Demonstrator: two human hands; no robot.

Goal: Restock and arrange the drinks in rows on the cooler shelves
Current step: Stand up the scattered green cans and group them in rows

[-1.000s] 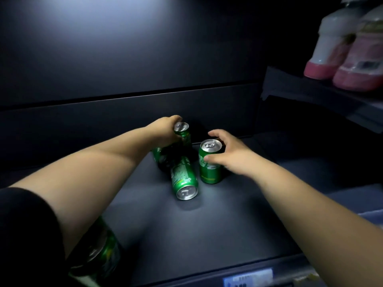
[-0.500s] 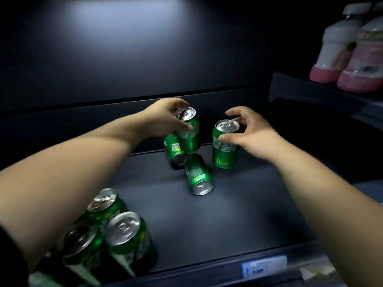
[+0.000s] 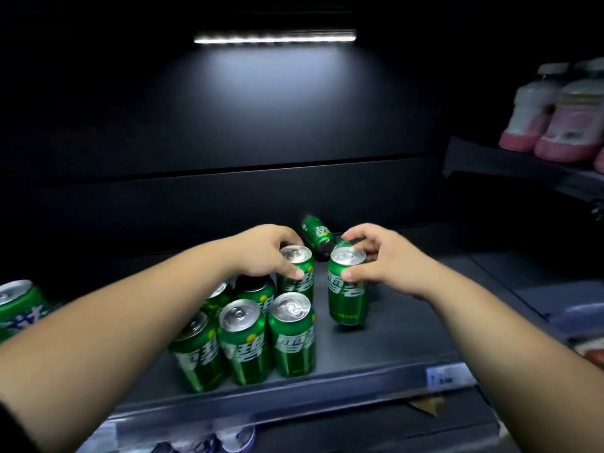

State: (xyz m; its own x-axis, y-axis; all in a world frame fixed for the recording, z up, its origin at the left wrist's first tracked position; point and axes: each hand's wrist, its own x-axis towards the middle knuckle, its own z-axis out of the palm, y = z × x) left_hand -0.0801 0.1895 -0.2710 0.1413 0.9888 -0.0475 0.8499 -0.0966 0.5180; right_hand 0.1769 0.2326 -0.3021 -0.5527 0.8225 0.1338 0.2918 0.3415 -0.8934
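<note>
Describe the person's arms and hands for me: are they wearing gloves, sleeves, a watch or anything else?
No gloves: the left hand and right hand are bare, and so are both forearms. No watch, ring or bracelet shows. The only clothing visible is a bit of dark sleeve at the left upper arm, at the picture's lower left corner.

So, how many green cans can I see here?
9 cans: six clustered at left hand, one in right hand, one lying behind, one far left; more may hide.

Bare shelf floor (image 3: 408,325) right of the can cluster (image 3: 248,335); 1 toppled can (image 3: 317,236) at the back.
</note>
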